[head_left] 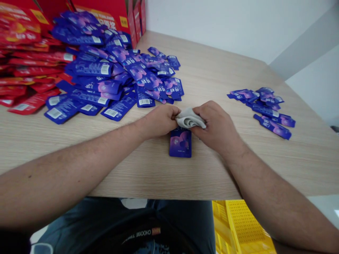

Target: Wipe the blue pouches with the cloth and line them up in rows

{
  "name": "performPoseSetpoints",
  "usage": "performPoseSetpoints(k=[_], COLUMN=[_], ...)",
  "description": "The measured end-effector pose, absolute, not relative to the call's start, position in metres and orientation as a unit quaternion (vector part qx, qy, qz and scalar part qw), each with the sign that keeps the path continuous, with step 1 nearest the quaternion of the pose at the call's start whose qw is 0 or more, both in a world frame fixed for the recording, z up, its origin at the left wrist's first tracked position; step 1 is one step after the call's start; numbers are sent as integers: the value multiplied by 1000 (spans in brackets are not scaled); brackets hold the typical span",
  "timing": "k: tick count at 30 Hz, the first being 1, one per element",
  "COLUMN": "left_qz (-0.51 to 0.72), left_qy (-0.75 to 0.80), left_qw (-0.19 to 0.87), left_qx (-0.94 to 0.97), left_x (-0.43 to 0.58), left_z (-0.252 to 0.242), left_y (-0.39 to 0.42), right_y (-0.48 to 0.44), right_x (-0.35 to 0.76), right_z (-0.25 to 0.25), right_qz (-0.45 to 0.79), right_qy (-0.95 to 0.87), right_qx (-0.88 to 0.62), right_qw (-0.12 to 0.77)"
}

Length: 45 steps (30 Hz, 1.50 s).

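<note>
My left hand [159,121] and my right hand [214,128] meet near the middle of the wood-grain table [212,63], both pinching a crumpled pale grey cloth [190,118]. Just below the cloth, a blue-purple sachet [180,144] lies flat on the table, with its upper end hidden under the cloth and my hands. Behind my left hand spreads a large heap of similar blue-purple sachets [116,77]. A smaller group of them [265,107] lies to the right of my right hand.
A heap of red sachets [29,67] lies at the far left, against an open red carton [106,17] at the back. White walls bound the table's far sides. A yellow perforated crate [241,225] stands on the floor below the near edge.
</note>
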<state>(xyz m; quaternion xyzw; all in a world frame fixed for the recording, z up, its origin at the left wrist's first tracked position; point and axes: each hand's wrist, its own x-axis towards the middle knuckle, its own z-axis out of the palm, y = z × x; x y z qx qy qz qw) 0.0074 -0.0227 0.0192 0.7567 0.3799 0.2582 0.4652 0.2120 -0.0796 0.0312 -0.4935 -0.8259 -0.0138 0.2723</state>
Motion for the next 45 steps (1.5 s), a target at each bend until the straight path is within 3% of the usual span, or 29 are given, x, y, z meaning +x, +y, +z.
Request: performPoseSetpoints(k=[3,8,13,18,28,34,41,45], left_qz=[243,240,225,249,358,378,395,378], left_qy=[401,384,415,438,498,473,488,479], left_qw=[470,448,493,407,416,448,437,511], left_qx=[748,771,731,762,672,658,644,605], left_x=[8,9,11,9,10,12,11,15], left_z=[22,25,28,21,11,7,9,11], left_y=[-24,-25,-27,-24,-23,-20,-22,-25], right_y=[-79,-77,-68,-73,-92,-87,-98,-81], right_x=[211,210,222,220,196,197,194,214], right_z=[32,31,27,33,38,34,41,43], right_qz=[-34,8,-56,-60,119,23,216,124], right_qy=[-798,-840,-778,-786,-903,-838,-922,-881], right_qx=[-526,-481,-553,-537,-360,-471,-296,-413], right_qw=[292,251,292,299,205,274,124,193])
